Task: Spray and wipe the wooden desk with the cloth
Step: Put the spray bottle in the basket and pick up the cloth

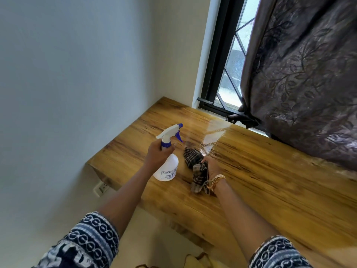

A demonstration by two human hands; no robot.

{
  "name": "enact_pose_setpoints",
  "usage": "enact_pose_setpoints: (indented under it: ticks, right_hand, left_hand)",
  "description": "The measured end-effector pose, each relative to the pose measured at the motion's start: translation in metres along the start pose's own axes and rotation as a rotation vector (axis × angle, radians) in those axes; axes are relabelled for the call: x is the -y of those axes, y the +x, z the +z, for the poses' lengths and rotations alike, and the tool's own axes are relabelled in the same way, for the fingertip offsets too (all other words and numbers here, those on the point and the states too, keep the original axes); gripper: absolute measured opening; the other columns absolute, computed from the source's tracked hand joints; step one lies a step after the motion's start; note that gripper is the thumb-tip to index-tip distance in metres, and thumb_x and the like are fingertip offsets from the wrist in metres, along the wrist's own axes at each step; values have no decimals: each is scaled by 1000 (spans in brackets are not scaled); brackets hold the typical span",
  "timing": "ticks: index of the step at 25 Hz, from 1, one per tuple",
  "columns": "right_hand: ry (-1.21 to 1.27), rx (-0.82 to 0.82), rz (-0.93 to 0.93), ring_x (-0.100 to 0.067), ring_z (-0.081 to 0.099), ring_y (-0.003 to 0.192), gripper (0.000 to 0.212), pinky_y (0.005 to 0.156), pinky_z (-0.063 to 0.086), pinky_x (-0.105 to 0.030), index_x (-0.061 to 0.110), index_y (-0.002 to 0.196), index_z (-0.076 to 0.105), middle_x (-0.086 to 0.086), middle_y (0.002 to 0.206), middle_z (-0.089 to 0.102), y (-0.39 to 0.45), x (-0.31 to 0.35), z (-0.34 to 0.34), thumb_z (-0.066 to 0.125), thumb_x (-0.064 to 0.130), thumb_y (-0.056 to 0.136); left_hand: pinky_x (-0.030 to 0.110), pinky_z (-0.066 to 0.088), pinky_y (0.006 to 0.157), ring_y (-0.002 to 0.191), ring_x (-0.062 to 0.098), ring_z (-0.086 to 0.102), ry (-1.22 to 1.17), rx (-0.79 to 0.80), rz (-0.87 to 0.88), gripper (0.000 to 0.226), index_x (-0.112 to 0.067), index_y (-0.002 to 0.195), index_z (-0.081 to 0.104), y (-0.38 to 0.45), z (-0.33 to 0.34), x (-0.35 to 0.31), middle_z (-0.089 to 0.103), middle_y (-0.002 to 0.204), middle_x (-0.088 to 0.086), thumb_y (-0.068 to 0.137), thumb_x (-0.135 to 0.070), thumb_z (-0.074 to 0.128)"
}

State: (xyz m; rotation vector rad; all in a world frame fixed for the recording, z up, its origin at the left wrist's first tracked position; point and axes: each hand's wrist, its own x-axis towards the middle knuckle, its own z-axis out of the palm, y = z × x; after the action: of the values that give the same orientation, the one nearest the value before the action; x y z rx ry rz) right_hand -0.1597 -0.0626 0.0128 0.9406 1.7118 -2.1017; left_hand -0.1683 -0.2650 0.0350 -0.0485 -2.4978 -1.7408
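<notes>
Where the wooden desk (260, 180) runs under the window, a wet sheen lies near its back edge; nearer the left end, the right hand (211, 168) grips the striped cloth (195, 167) against the top, and the left hand (156, 157) wraps the spray bottle (167, 163) by its neck.

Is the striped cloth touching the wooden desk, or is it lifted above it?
Touching. The head view shows the right hand pressing the striped cloth flat on the wooden desk, no gap beneath it.
</notes>
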Motion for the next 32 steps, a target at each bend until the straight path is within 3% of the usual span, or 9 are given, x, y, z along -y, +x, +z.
enact_pose_setpoints:
  ticks: [6,7,9,11,14,18,24,28,32]
  right_hand:
    - [-616,-323,-207,-19,35,53,23,56,26,-30,16,61,44,-8,63,41,-38,-9,-14,53,9,81]
    - [-737,-360,-230,-22,49,59,12,58,32,-31,16,73,58,-12,71,53,-49,-11,-20,53,10,82]
    - [-811,-427,-292,-29,63,98,36,75,48,-33,8,119,63,-15,111,66,-67,-22,-36,56,16,85]
    - [-696,-386,-403,-26,61,108,46,83,50,-30,8,131,56,-12,123,64,-89,-33,-48,60,18,87]
    - [-431,-60,-441,-18,60,103,35,71,47,-19,18,123,62,-4,115,67,-130,-47,-63,61,8,89]
    - [-557,278,-489,-3,63,104,52,83,53,-17,33,125,53,14,113,65,-181,-73,-92,74,12,82]
    - [-564,-19,-531,-9,63,102,64,79,55,-24,25,120,59,8,112,67,-239,-128,-192,90,24,65]
    - [-377,-168,-467,-15,66,96,58,65,53,-16,20,115,63,3,104,69,-279,-188,-277,90,17,64]
    - [-271,-344,-401,-21,63,102,60,80,54,-31,13,117,58,-4,111,66,-317,-249,-358,89,19,66]
  left_hand:
    - [28,44,65,66,17,59,32,91,2,23,5,82,64,-41,-14,-12,68,76,19,90,-17,66]
    - [25,43,63,64,13,58,28,124,12,22,4,81,65,-47,-14,-16,68,76,16,90,-17,66]
    - [23,43,61,62,11,57,11,199,39,23,5,81,65,-63,-11,-27,68,76,16,91,-16,65]
    - [21,41,58,61,10,55,7,279,54,22,1,80,65,-79,-2,-40,66,74,13,91,-18,65]
    - [15,40,55,60,0,55,-1,454,101,15,-16,81,64,-106,22,-62,63,70,-3,92,-26,64]
    - [23,49,72,83,8,65,-54,673,122,17,-17,101,67,-145,66,-92,70,91,-1,92,-30,65]
    - [22,51,75,87,3,65,-59,883,207,12,-19,101,65,-226,134,-123,69,96,-6,90,-25,67]
    - [23,49,91,116,14,55,-64,914,146,39,-17,124,61,-308,184,-133,61,128,0,88,-27,71]
    - [35,41,105,134,21,42,96,920,1,70,-22,146,40,-401,232,-124,41,149,7,86,-46,67]
